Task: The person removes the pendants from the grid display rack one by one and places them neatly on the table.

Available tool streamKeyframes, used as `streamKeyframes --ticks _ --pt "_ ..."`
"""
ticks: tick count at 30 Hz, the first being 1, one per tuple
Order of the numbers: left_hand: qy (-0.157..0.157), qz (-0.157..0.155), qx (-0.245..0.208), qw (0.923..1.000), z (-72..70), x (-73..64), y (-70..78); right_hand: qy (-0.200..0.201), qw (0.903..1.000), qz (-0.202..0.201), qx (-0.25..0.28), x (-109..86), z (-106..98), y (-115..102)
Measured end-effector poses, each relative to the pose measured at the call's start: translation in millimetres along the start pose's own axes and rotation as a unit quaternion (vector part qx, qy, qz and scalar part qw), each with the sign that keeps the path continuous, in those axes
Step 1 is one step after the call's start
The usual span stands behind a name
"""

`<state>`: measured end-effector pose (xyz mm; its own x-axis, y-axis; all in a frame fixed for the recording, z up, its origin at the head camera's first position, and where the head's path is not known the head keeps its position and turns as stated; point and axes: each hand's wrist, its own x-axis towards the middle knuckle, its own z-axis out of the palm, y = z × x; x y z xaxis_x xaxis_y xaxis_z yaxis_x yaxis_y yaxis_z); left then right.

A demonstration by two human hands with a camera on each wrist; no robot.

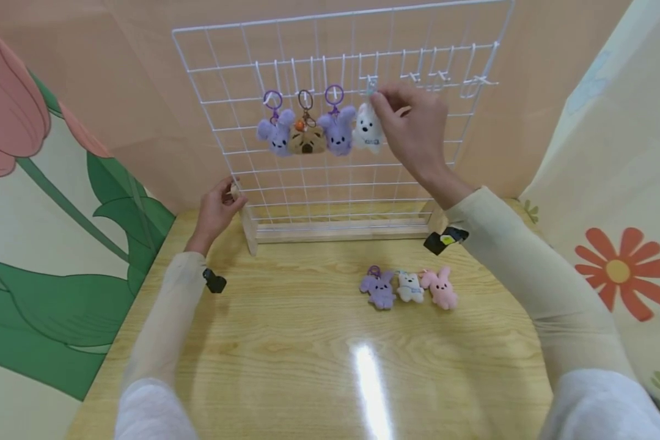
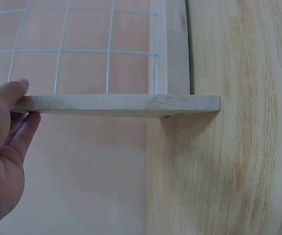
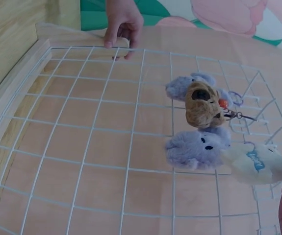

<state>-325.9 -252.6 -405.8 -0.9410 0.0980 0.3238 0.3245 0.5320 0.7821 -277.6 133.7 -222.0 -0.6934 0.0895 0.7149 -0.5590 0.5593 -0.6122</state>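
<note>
A white wire grid rack (image 1: pixel 330 174) stands in a wooden base on the table. My left hand (image 1: pixel 220 205) pinches the top of its left wooden side piece (image 2: pixel 116 104) between thumb and fingers. With my right hand (image 1: pixel 418 125) I pinch the light blue ring end of a white plush keychain (image 1: pixel 368 129) at a hook; whether the ring is over the hook cannot be told. To its left hang a purple plush keychain (image 1: pixel 338 131), a brown plush keychain (image 3: pixel 202 105) and another purple plush keychain (image 1: pixel 277 133).
Several bare white hooks (image 1: pixel 442 76) line the rack's right part. On the wooden table (image 1: pixel 286 342) lie a purple plush keychain (image 1: pixel 379 290), a white one (image 1: pixel 410 287) and a pink one (image 1: pixel 442 288), below the rack. Printed flower panels stand at both sides.
</note>
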Motion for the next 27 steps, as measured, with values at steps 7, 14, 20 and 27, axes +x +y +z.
streamKeyframes --ticks 7,14,20,27 --pt "0.001 0.002 -0.003 1.0000 -0.2 -1.4 0.2 -0.009 0.9995 -0.028 0.005 -9.4 -3 -3" --pt "0.002 0.002 0.000 1.0000 -0.3 -2.2 1.4 -0.044 0.9980 -0.041 0.020 -28.6 -1 3" --pt "0.003 0.003 0.001 1.0000 -0.6 -1.7 1.7 -0.071 0.9955 -0.049 0.039 -46.4 4 13" --pt "0.002 0.001 0.005 1.0000 -0.1 -0.4 1.3 -0.098 0.9918 -0.062 0.052 -67.3 7 24"
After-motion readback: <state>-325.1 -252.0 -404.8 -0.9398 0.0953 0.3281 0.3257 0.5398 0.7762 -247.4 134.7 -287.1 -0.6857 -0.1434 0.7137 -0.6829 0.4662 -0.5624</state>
